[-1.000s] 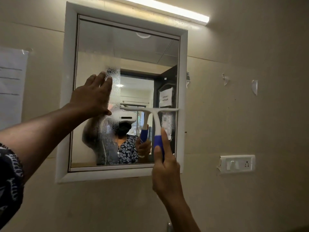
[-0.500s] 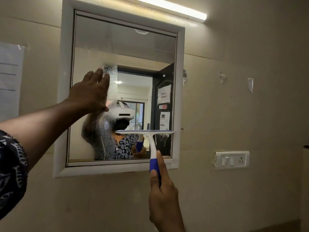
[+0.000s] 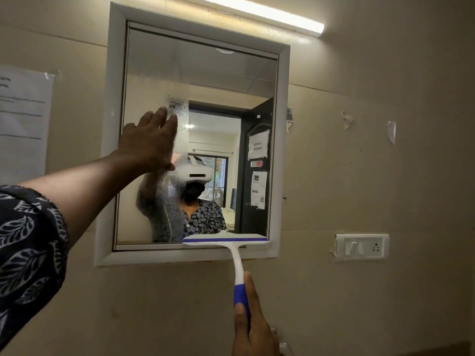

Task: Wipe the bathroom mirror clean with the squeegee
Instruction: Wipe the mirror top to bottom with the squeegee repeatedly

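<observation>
right hand: grip closed round squeegee handle | squeegee: blade level at bottom right edge of mirror glass | left hand: grip open, flat against left glass beside wet streak

A lit tube light above both hands glares, blown out white, washing the beige wall warmly. Corners fall dim; straight edges bow with wide-angle distortion; overall detail is slightly soft.
</observation>
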Motion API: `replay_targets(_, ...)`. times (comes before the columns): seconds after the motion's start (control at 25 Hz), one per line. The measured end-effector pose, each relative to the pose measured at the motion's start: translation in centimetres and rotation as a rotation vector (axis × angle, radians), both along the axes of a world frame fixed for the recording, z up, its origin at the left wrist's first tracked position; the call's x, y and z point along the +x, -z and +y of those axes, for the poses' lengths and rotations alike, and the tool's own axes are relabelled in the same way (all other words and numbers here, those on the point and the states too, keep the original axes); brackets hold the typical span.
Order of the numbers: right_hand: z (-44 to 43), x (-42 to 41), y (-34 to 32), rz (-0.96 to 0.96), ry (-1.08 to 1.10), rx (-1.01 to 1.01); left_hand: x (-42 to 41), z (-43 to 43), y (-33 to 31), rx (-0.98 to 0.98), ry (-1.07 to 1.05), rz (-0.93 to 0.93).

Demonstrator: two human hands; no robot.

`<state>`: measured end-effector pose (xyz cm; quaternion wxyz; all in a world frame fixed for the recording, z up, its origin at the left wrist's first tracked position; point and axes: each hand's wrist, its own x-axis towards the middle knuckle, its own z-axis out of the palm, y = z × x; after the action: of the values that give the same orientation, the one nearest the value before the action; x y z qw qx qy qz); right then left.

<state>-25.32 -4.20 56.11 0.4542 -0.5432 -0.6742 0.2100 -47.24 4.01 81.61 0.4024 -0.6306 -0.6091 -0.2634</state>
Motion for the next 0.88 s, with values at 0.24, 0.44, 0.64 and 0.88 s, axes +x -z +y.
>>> replay_targets(0.24,-1.8,-0.4,-5.8,0.085,0.008,0.203,-2.6,-2.5,-1.2,0.073,-0.035,0.000)
replay_targets(0.44,-0.2,-1.5,-17.0,0.171,-0.089,0.605,-5.6,-4.0,-2.3,0.024,-0.064,-0.084)
replay_targets(0.64,3.1,-4.1,-27.4,0.136,-0.028,0.782,-6.4,-3.6,-2.8,-0.024,-0.030,-0.125)
replay_targets(0.88,5.5,-5.9,-30.2,0.148,-0.044,0.740,-5.6,-2.4,-2.6,0.003,-0.049,-0.105)
